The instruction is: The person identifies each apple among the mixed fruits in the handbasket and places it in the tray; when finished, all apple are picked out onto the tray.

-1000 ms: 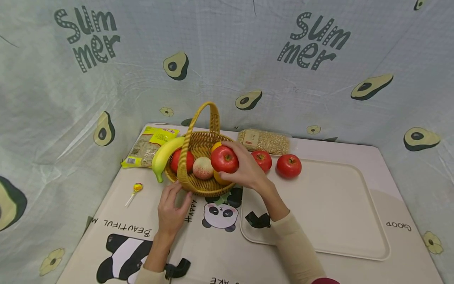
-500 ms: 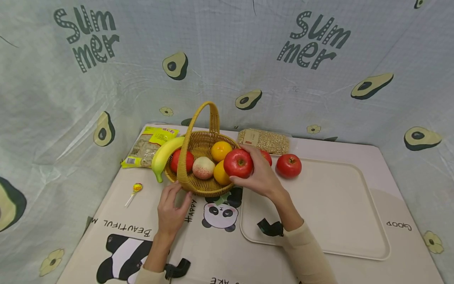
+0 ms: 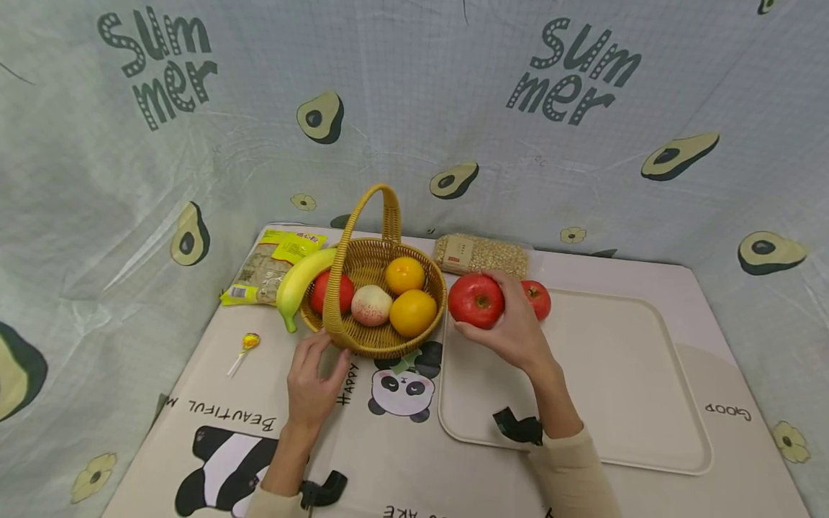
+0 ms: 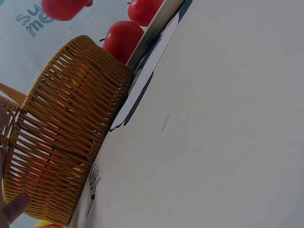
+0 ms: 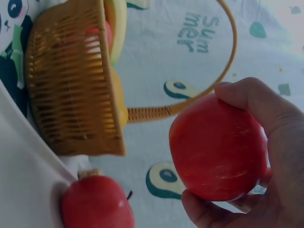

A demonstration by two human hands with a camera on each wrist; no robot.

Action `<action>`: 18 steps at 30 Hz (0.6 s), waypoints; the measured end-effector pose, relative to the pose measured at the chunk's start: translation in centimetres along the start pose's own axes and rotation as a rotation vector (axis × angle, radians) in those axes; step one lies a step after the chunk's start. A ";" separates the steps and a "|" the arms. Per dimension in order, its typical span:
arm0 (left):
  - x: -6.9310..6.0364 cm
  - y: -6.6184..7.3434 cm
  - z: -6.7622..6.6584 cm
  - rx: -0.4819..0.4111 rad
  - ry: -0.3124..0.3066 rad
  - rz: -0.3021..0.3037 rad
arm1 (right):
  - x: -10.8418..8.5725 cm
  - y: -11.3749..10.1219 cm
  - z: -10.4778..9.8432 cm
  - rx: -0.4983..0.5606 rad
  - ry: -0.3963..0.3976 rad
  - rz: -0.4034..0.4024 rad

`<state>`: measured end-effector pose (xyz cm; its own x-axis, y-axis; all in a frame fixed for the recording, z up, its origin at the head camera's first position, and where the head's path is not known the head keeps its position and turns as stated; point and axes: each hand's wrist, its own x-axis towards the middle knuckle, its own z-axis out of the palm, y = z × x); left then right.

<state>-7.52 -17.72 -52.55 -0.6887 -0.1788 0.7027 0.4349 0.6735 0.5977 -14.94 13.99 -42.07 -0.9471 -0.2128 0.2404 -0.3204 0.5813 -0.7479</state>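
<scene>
Held apple [image 3: 476,301] partly hidden, sleeves [image 3: 578,471] cut off

A pale cloth backdrop [image 3: 401,79], printed with avocados [image 3: 320,117], small flowers [image 3: 97,476] and the word "Summer" [image 3: 573,72], is enclosing a table [image 3: 382,460] on its left, far and right sides, creasing at left. Even light is falling across the table, where a printed panda [image 3: 223,467] is showing at near left.
</scene>
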 end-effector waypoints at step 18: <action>-0.1 0.0 -0.1 0.017 -0.001 -0.009 | -0.3 3.3 -3.7 0.071 0.189 0.169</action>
<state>-7.44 -17.73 -52.55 -0.6931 -0.1839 0.6969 0.4191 0.6839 0.5972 -15.77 18.83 -42.33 -0.9760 0.0373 0.2147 -0.1614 0.5381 -0.8273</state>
